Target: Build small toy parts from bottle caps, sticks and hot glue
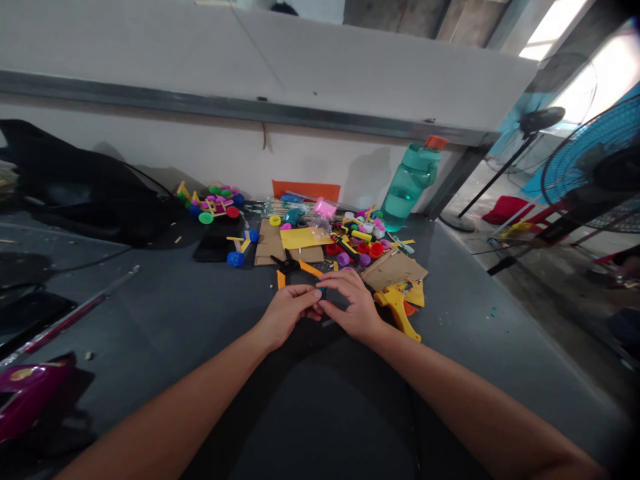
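Note:
My left hand (pixel 290 310) and my right hand (pixel 354 305) meet at the middle of the dark table. Between their fingertips they pinch a small dark blue-green piece (pixel 323 293); the fingers cover most of it, so its kind is unclear. Just beyond my hands lie pliers (pixel 286 263) with orange handles and black jaws, spread apart. A yellow glue gun (pixel 400 308) rests to the right of my right hand, partly on cardboard (pixel 395 268). Farther back, a little wheeled stick model (pixel 242 248) with blue caps stands left of more cardboard.
Loose coloured caps (pixel 364 253) and a yellow card (pixel 305 238) are heaped behind my hands. A teal water bottle (pixel 407 183) stands at the back right. On the left are a black bag (pixel 75 187), a phone (pixel 217 248) and a purple object (pixel 30 393). Fans (pixel 600 160) stand beyond the table.

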Demonstrator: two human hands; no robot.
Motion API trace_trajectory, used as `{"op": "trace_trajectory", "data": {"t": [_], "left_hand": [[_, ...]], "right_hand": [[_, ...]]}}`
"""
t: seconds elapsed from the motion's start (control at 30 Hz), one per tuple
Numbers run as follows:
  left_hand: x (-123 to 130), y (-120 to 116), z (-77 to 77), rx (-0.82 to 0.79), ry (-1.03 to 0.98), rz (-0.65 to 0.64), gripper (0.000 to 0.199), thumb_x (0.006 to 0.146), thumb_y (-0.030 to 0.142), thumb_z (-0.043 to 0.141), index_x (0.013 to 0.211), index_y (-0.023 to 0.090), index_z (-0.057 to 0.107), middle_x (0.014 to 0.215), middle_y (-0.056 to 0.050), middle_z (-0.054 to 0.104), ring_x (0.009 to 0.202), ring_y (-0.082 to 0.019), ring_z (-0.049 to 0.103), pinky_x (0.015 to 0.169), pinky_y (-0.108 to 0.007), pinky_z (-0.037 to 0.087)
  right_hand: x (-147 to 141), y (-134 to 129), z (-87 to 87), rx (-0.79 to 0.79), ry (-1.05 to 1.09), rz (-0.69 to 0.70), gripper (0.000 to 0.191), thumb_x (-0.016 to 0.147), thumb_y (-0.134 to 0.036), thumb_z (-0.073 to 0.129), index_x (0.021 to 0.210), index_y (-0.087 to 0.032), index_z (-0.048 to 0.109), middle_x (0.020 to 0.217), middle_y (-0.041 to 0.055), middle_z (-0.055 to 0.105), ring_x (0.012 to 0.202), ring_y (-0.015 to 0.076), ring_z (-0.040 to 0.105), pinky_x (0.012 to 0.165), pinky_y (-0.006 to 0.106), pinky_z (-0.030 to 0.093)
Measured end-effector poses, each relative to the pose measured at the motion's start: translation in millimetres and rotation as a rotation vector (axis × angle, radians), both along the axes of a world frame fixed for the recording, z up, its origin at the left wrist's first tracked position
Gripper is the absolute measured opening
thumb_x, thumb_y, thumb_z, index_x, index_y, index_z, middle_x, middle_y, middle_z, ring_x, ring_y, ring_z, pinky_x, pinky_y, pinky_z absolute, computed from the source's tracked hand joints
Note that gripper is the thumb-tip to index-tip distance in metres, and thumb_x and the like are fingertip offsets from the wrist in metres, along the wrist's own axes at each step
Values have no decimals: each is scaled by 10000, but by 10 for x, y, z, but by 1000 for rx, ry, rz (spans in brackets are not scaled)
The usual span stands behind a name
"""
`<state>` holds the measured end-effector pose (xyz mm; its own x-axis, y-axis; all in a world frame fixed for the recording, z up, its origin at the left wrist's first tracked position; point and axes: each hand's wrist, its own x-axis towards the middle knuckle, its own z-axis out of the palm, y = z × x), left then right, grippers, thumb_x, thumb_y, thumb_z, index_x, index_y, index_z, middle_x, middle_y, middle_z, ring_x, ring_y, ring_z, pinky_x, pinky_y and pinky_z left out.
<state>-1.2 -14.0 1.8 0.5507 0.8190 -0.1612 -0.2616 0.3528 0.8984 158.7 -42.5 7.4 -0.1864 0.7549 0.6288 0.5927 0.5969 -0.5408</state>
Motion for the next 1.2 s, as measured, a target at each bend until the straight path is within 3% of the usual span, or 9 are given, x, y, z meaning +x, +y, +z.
{"op": "trace_trajectory", "data": {"t": [0.8, 1.2], "left_hand": [[10, 6, 16, -34, 1, 52, 189, 694, 292, 691, 728, 113, 641, 638, 2, 565, 570, -80, 526, 572, -225, 469], [-4, 22, 8, -21, 35, 2, 192, 681, 295, 699, 692, 114, 635, 605, -3, 582, 547, -88, 547, 556, -218, 454]], "right_hand": [[-2, -6, -15, 1, -64, -18, 230, 750, -267, 618, 980, -252, 605, 1038, 48, 628, 991, 212, 551, 913, 436, 387], [-4, -9, -17, 11, -66, -16, 215, 759, -276, 605, 974, -260, 610, 1040, 44, 627, 992, 213, 552, 895, 432, 394]]}}
